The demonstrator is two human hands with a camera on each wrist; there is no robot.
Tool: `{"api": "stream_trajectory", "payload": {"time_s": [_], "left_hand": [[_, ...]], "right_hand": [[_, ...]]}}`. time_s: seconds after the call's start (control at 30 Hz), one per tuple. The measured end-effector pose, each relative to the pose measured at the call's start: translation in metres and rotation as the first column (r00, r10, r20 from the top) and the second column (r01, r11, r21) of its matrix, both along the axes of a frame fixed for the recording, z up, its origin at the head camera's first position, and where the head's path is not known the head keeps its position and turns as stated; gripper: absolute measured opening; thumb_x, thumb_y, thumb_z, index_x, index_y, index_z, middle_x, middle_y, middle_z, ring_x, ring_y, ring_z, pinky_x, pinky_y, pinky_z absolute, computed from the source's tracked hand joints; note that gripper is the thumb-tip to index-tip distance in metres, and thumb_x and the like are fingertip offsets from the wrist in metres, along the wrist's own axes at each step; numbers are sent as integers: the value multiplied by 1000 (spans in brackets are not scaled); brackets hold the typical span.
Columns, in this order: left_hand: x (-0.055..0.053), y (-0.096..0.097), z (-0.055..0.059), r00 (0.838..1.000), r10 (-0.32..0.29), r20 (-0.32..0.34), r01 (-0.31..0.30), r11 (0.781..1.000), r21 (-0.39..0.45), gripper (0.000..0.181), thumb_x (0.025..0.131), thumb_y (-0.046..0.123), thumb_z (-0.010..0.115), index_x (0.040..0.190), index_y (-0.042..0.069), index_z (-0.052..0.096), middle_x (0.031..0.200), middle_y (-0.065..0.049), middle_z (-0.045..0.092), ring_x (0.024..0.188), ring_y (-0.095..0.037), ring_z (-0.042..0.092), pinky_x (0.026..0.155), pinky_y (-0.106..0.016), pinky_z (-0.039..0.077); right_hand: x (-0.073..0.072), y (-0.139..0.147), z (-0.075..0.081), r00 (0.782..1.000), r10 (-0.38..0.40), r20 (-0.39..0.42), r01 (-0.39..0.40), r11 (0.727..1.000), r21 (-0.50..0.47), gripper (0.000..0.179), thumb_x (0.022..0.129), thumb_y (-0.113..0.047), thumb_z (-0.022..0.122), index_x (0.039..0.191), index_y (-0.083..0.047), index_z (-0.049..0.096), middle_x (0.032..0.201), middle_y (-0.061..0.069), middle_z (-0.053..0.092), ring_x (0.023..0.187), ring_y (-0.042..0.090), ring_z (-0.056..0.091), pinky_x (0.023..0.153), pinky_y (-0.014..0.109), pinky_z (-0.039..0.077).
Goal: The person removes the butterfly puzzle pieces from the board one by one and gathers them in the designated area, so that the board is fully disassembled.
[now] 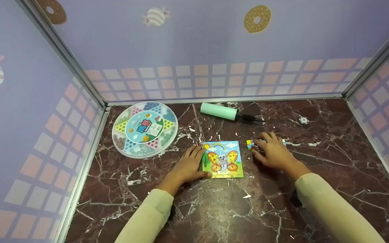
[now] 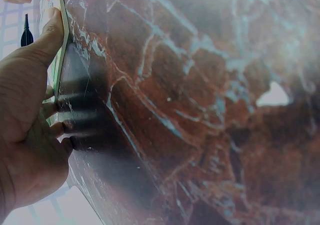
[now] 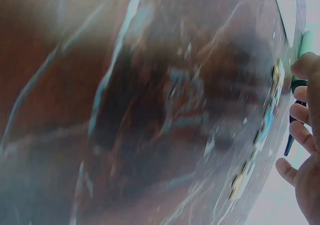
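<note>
A square picture puzzle board (image 1: 224, 160) lies on the table, showing a mouse with orange butterfly wings under a rainbow. My left hand (image 1: 189, 165) rests along its left side, thumb on the near left corner and fingers by the left edge. The left wrist view shows that thumb (image 2: 50, 32) over the board's rim. To the right of the board, my right hand (image 1: 274, 152) hovers over a row of small colourful puzzle pieces (image 1: 249, 145), partly covering them. In the right wrist view the pieces (image 3: 270, 110) lie flat on the table, below loosely spread fingers (image 3: 300, 112).
A round Chinese checkers set (image 1: 135, 148) with a clear case of marbles stands at the back left. Behind the board lies a mint-green hand pump (image 1: 218, 111) with a black nozzle. A black-and-white poker chip (image 1: 303, 120) sits at the back right. Purple walls enclose the marbled table.
</note>
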State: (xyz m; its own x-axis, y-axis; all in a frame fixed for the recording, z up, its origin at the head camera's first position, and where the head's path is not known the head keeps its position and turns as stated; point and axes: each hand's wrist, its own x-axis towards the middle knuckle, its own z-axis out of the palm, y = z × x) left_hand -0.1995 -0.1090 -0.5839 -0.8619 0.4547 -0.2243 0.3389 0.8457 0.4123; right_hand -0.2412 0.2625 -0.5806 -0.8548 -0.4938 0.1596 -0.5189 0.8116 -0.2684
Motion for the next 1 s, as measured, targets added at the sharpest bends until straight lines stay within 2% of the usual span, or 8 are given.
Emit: {"api": "stream_trajectory", "payload": {"time_s": [0.27, 0.5, 0.73, 1.0], "left_hand": [[-1, 0, -2, 1000, -1, -6, 1, 1000, -5, 113, 95, 64, 78, 176, 8, 24, 187, -12, 15, 173, -40, 14, 139, -58, 26], [-2, -1, -3, 1000, 7, 5, -7, 1000, 9, 110, 96, 64, 78, 177, 12, 26, 187, -10, 17, 174, -40, 14, 138, -61, 27], [-2, -1, -1, 1000, 11, 10, -11, 1000, 18, 109, 96, 64, 78, 177, 13, 26, 187, -9, 17, 174, -40, 14, 138, -61, 27], [-2, 0, 1, 1000, 11, 0, -11, 1000, -6, 110, 95, 64, 79, 176, 12, 27, 187, -10, 17, 173, -40, 15, 139, -59, 27]], "right_hand": [[2, -25, -5, 998, 63, -16, -63, 998, 4, 43, 102, -28, 75, 139, -7, 74, 134, 19, 64, 120, 43, 56, 96, 75, 51], [6, -46, -8, 994, 112, -3, -112, 994, -11, 41, 103, -31, 75, 138, -10, 75, 137, 16, 64, 121, 39, 55, 92, 71, 52], [8, -61, -9, 988, 153, -2, -153, 988, -18, 35, 105, -32, 74, 134, -13, 76, 135, 15, 63, 122, 39, 54, 98, 72, 49], [9, -79, -10, 984, 180, 14, -179, 984, -22, 31, 106, -33, 74, 130, -15, 76, 133, 14, 62, 119, 37, 54, 99, 74, 51]]}}
